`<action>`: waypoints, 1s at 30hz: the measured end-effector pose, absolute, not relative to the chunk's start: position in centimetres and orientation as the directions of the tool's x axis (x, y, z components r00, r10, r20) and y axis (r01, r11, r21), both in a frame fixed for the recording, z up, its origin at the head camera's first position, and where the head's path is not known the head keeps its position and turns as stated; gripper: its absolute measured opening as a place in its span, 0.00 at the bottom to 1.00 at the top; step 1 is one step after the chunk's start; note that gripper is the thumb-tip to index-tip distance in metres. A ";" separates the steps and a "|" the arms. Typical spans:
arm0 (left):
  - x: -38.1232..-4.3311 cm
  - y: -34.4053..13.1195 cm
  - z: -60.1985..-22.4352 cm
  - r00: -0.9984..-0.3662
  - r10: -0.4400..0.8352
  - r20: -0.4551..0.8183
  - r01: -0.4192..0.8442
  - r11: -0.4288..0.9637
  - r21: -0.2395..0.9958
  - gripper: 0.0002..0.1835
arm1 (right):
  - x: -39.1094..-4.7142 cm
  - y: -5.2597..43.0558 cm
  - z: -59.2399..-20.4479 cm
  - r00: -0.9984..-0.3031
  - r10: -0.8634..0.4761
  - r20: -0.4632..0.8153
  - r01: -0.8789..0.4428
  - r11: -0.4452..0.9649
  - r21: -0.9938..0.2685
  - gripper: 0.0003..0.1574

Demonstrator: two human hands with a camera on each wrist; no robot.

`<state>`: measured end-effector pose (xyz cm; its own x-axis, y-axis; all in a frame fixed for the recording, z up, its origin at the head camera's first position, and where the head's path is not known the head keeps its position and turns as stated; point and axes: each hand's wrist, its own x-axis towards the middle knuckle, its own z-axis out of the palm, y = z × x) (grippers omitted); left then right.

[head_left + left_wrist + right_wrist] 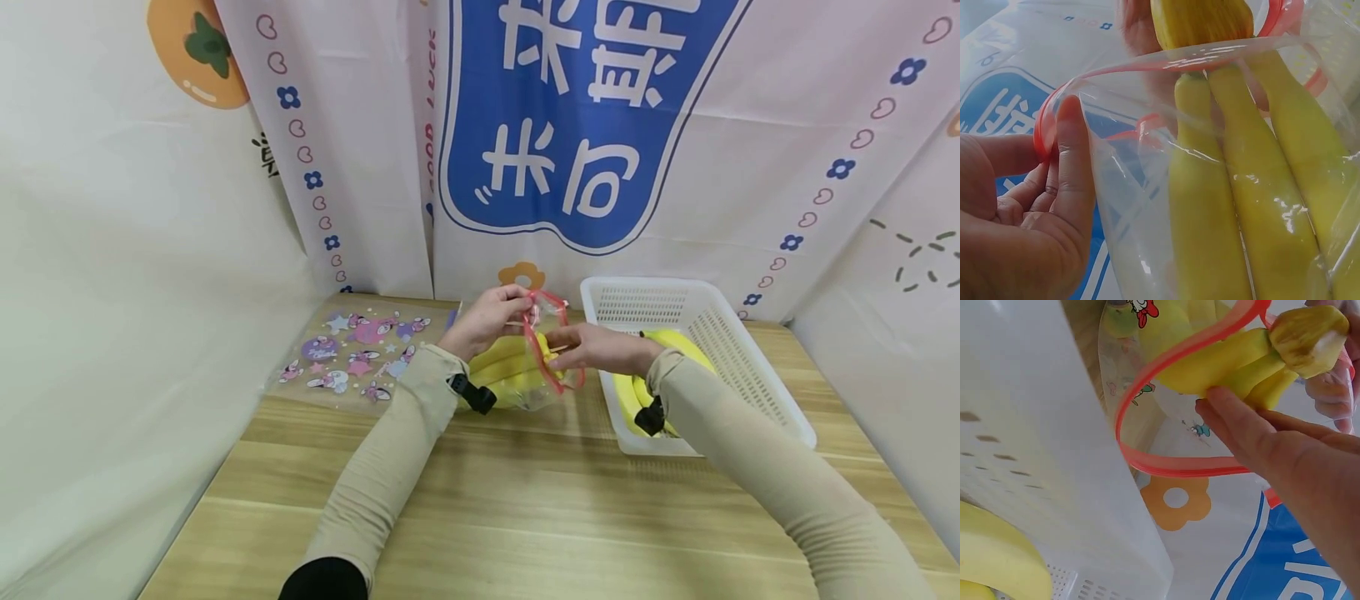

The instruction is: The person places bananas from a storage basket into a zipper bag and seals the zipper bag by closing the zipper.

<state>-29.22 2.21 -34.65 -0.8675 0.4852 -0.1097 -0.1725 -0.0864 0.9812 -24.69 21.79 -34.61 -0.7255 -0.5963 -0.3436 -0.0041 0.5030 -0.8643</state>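
Observation:
A clear plastic bag with a red-edged mouth [534, 350] stands partly open in the head view, with a bunch of bananas [498, 371] inside. My left hand [491, 321] pinches the bag's red rim between thumb and fingers, as the left wrist view shows up close. At the bag's mouth, my right hand [596, 348] holds the bunch around its necks near the crown [1309, 340]. Its fingers [1235, 419] lie against the bananas in the right wrist view. The crown sticks out past the rim, while the bodies lie within the plastic.
To the right, a white perforated basket [757, 367] holds more bananas [678, 343], partly hidden under my right forearm. A flat clear bag printed with pink and purple cartoon figures [360, 350] lies at the left of the wooden table [517, 517]. A patterned cloth [375, 125] hangs behind.

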 end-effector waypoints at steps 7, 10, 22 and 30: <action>-29.2 2.1 -34.6 -0.865 0.492 -0.099 -0.160 -0.082 0.984 0.08 | -25.0 22.1 -34.9 -0.774 -0.561 -0.293 -0.045 0.510 -0.859 0.34; -29.2 2.1 -34.6 -0.862 0.497 -0.098 -0.159 -0.081 0.984 0.08 | -25.0 22.0 -34.8 -0.787 -0.552 -0.276 -0.040 0.491 -0.870 0.30; -29.3 2.1 -34.4 -0.853 0.518 -0.062 -0.145 -0.121 0.982 0.08 | -25.2 20.5 -34.9 -0.849 -0.486 -0.208 -0.029 0.434 -0.900 0.21; -29.0 2.1 -33.8 -0.853 0.517 -0.077 -0.164 -0.126 0.978 0.07 | -25.5 20.8 -35.4 -0.798 -0.555 -0.234 -0.003 0.393 -0.920 0.20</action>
<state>-29.04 2.12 -33.84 -0.8526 0.5170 -0.0767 -0.1643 -0.1258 0.9784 -25.51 20.84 -35.44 -0.7979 -0.5553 -0.2344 -0.0031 0.3926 -0.9197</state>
